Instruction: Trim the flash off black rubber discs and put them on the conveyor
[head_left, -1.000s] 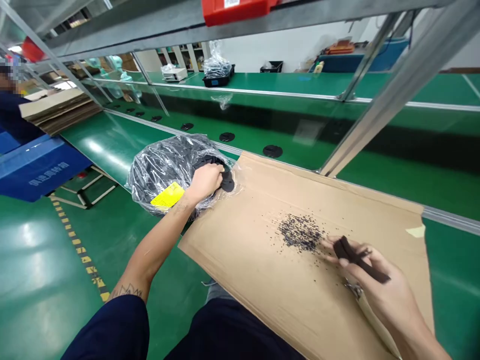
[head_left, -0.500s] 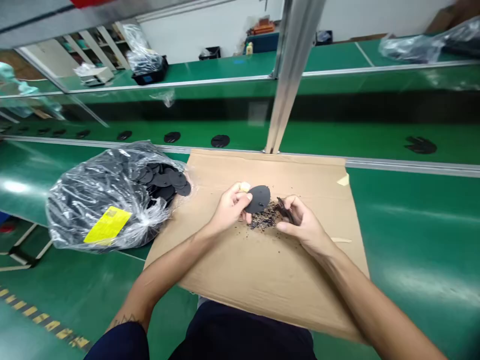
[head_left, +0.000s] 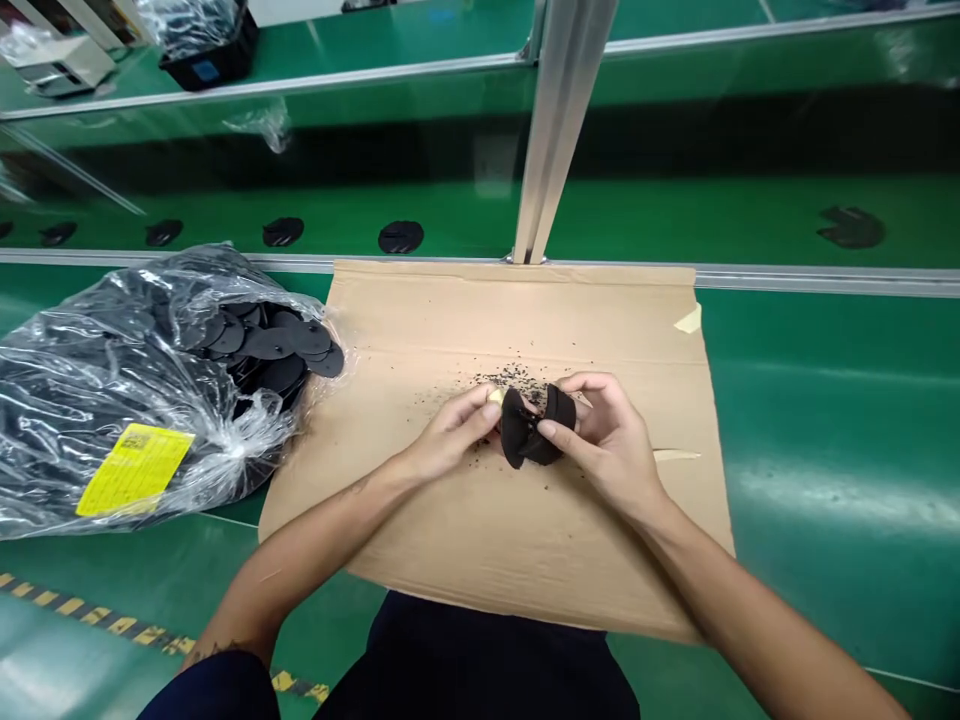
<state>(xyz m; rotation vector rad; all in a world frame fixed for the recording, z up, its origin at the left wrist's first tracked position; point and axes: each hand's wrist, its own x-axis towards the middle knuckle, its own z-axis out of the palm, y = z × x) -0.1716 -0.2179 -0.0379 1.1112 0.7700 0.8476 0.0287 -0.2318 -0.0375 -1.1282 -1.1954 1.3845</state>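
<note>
My left hand (head_left: 454, 430) pinches a thin black oval disc (head_left: 514, 432), now seen nearly edge-on. A pale yellow cover (head_left: 496, 397) shows at one of its fingertips. Close against the disc, my right hand (head_left: 611, 440) grips a curved black piece (head_left: 559, 408), its thumb reaching toward the disc. The two black parts meet or overlap between my hands; whether they are joined I cannot tell. Small black crumbs (head_left: 517, 377) lie scattered behind and under my hands on a cardboard sheet (head_left: 450, 320).
A clear plastic bag (head_left: 52, 370) with a yellow label (head_left: 135, 470) stands at left, black discs (head_left: 270, 344) spilling toward its mouth. Beyond a metal rail, several black pieces (head_left: 401, 237) lie spaced along a green surface. A metal post (head_left: 559, 130) rises behind the cardboard.
My hands have come together, bringing the right hand's black piece against the disc. The disc has turned from face-on to nearly edge-on. My view has tilted down and come closer.
</note>
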